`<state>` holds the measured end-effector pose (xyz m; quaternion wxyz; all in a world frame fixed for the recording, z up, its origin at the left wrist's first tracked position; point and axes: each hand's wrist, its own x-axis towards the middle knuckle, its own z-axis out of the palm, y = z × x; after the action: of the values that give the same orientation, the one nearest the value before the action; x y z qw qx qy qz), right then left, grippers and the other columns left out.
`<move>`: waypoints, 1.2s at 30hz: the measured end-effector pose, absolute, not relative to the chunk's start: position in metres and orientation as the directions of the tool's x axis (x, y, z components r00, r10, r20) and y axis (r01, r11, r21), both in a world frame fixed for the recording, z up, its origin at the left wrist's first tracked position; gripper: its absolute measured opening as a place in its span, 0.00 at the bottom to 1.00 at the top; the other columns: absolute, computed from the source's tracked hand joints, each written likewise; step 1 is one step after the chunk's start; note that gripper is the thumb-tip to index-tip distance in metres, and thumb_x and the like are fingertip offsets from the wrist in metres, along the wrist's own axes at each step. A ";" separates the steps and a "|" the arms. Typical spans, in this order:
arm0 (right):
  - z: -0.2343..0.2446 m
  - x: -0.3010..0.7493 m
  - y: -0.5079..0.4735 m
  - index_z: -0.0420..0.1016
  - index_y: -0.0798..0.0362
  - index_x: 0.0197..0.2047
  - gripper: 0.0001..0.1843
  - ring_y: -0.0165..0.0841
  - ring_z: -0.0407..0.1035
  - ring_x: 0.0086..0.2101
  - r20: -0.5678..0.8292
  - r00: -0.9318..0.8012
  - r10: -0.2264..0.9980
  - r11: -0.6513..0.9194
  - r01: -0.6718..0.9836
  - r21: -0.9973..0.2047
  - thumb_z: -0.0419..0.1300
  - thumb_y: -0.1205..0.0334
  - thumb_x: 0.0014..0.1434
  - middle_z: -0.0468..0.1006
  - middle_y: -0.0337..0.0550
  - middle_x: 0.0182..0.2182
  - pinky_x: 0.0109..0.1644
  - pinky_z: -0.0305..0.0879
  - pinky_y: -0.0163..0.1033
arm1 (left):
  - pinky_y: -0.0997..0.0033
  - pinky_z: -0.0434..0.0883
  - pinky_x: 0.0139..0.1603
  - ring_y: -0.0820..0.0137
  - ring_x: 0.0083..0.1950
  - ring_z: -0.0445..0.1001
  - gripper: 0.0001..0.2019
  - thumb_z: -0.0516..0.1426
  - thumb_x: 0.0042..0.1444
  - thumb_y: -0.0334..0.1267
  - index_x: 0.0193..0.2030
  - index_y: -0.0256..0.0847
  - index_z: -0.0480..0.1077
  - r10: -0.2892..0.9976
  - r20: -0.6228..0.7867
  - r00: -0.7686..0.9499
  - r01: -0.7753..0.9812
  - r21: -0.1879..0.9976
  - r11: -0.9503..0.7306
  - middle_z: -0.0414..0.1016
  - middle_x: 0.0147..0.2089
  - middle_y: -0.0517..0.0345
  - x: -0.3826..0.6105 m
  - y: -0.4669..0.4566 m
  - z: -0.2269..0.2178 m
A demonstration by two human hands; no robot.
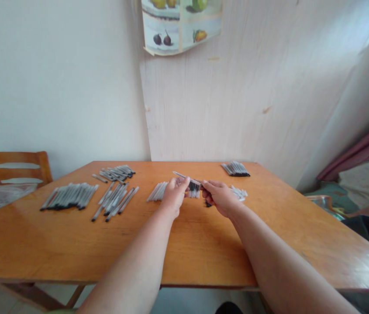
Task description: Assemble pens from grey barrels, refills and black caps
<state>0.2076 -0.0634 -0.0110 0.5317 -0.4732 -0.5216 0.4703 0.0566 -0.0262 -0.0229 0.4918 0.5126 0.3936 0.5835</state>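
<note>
My left hand (175,192) and my right hand (218,196) meet above the middle of the orange wooden table (200,244). Both are closed on a small bundle of grey pens with black ends (193,188) held between them. One pen sticks out to the upper left from the bundle. Just behind my left hand a short row of grey pens (158,192) lies on the table. A few more pale pens (240,193) show behind my right hand.
More pen piles lie on the table: a long row at the left (69,196), a loose heap (116,200), a far group (117,173), and a pile at the back right (236,169). A wooden chair (14,165) stands left. The wall is close behind.
</note>
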 end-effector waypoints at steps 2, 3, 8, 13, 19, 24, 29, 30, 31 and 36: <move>-0.013 0.205 -0.064 0.66 0.54 0.26 0.18 0.21 0.52 0.15 0.119 -0.040 0.992 0.118 -0.024 -0.993 0.57 0.47 0.56 0.67 0.34 0.18 0.17 0.45 0.30 | 0.73 0.66 0.31 0.70 0.34 0.73 0.17 0.61 0.50 0.49 0.37 0.36 0.69 0.977 0.108 0.184 -0.355 0.934 -0.037 0.75 0.36 0.50 0.058 -0.028 -0.021; -0.014 0.204 -0.064 0.66 0.54 0.26 0.19 0.21 0.53 0.15 0.114 -0.055 0.992 0.112 -0.034 -0.993 0.57 0.46 0.56 0.67 0.35 0.19 0.17 0.45 0.30 | 0.74 0.66 0.30 0.70 0.33 0.73 0.16 0.62 0.49 0.48 0.36 0.36 0.70 0.969 0.094 0.230 -0.415 0.910 0.010 0.75 0.35 0.50 0.058 -0.028 -0.020; -0.014 0.202 -0.065 0.69 0.55 0.30 0.20 0.23 0.57 0.16 0.029 -0.083 0.996 0.021 -0.096 -0.995 0.54 0.45 0.57 0.69 0.38 0.19 0.17 0.46 0.30 | 0.74 0.68 0.32 0.72 0.32 0.74 0.11 0.62 0.51 0.41 0.36 0.35 0.70 0.962 0.096 0.254 -0.539 0.841 0.058 0.77 0.33 0.51 0.056 -0.026 -0.019; -0.012 0.198 -0.068 0.68 0.55 0.30 0.19 0.22 0.56 0.17 0.037 -0.115 0.993 0.024 -0.110 -0.994 0.54 0.46 0.57 0.68 0.37 0.20 0.18 0.46 0.30 | 0.73 0.70 0.35 0.71 0.33 0.76 0.10 0.61 0.52 0.40 0.36 0.35 0.70 0.963 0.092 0.254 -0.535 0.843 0.061 0.77 0.34 0.50 0.055 -0.027 -0.018; -0.014 0.195 -0.067 0.65 0.54 0.28 0.20 0.22 0.52 0.17 0.139 -0.063 0.988 0.136 -0.051 -0.989 0.57 0.44 0.54 0.65 0.34 0.19 0.19 0.45 0.31 | 0.75 0.70 0.33 0.72 0.33 0.76 0.11 0.62 0.51 0.41 0.35 0.36 0.69 0.971 0.080 0.225 -0.530 0.846 0.054 0.77 0.33 0.51 0.056 -0.027 -0.017; -0.016 0.193 -0.067 0.65 0.53 0.30 0.18 0.23 0.56 0.19 0.228 -0.023 0.973 0.229 0.086 -0.970 0.59 0.46 0.53 0.65 0.33 0.19 0.22 0.49 0.31 | 0.76 0.70 0.31 0.72 0.31 0.76 0.12 0.62 0.51 0.42 0.34 0.35 0.69 0.978 0.059 0.201 -0.535 0.843 0.059 0.77 0.31 0.52 0.056 -0.023 -0.020; -0.014 0.192 -0.068 0.68 0.54 0.34 0.20 0.24 0.60 0.21 0.164 -0.047 0.985 0.165 0.008 -0.986 0.55 0.44 0.56 0.73 0.40 0.25 0.21 0.50 0.31 | 0.76 0.69 0.30 0.72 0.30 0.76 0.12 0.63 0.50 0.42 0.34 0.36 0.69 0.980 0.053 0.192 -0.535 0.843 0.059 0.77 0.30 0.53 0.056 -0.023 -0.019; -0.014 0.193 -0.068 0.68 0.54 0.33 0.21 0.24 0.60 0.20 0.141 -0.056 0.988 0.141 -0.003 -0.990 0.53 0.42 0.57 0.73 0.41 0.26 0.21 0.50 0.31 | 0.76 0.69 0.30 0.73 0.30 0.75 0.12 0.63 0.50 0.42 0.34 0.36 0.69 0.981 0.051 0.188 -0.531 0.845 0.058 0.77 0.30 0.53 0.056 -0.023 -0.018; -0.013 0.193 -0.068 0.68 0.55 0.32 0.22 0.24 0.61 0.20 0.125 -0.062 0.990 0.125 -0.004 -0.992 0.52 0.42 0.57 0.73 0.41 0.25 0.21 0.50 0.31 | 0.76 0.69 0.30 0.73 0.29 0.75 0.12 0.63 0.50 0.42 0.34 0.36 0.69 0.982 0.048 0.183 -0.526 0.849 0.056 0.77 0.30 0.53 0.056 -0.023 -0.018; -0.014 0.194 -0.069 0.67 0.54 0.31 0.17 0.22 0.58 0.19 0.153 -0.042 0.987 0.153 -0.003 -0.988 0.61 0.48 0.51 0.70 0.36 0.22 0.21 0.50 0.30 | 0.76 0.69 0.29 0.73 0.28 0.75 0.13 0.63 0.50 0.43 0.33 0.36 0.68 0.986 0.046 0.163 -0.498 0.866 0.042 0.76 0.29 0.54 0.058 -0.025 -0.017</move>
<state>0.1935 -0.0686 -0.0140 0.5263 -0.4495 -0.5474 0.4705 0.0578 -0.0247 -0.0172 0.6524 0.3948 0.3085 0.5686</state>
